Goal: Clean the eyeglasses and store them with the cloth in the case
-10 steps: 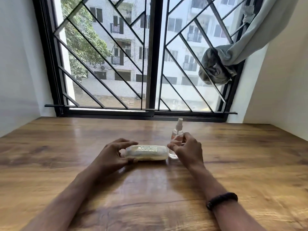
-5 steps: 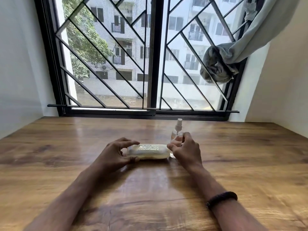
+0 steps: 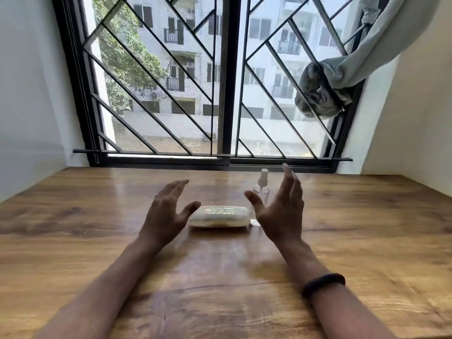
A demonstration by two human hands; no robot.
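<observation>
A pale yellowish eyeglass case (image 3: 220, 216) with white print on its lid lies shut on the wooden table (image 3: 97, 241). A small clear spray bottle (image 3: 261, 192) stands just behind its right end. My left hand (image 3: 167, 211) hovers at the case's left end, fingers spread, holding nothing. My right hand (image 3: 281, 211) is raised at the case's right end, palm facing left, fingers apart, partly in front of the bottle. Neither hand touches the case. The eyeglasses and the cloth are not visible.
A black barred window (image 3: 225, 94) runs along the table's far edge. A grey curtain (image 3: 325, 94) is knotted at the upper right. White walls close in on both sides. A dark band sits on my right wrist (image 3: 322, 283).
Both hands have let go of the case and lifted off it with fingers spread. The case and the bottle stay where they were.
</observation>
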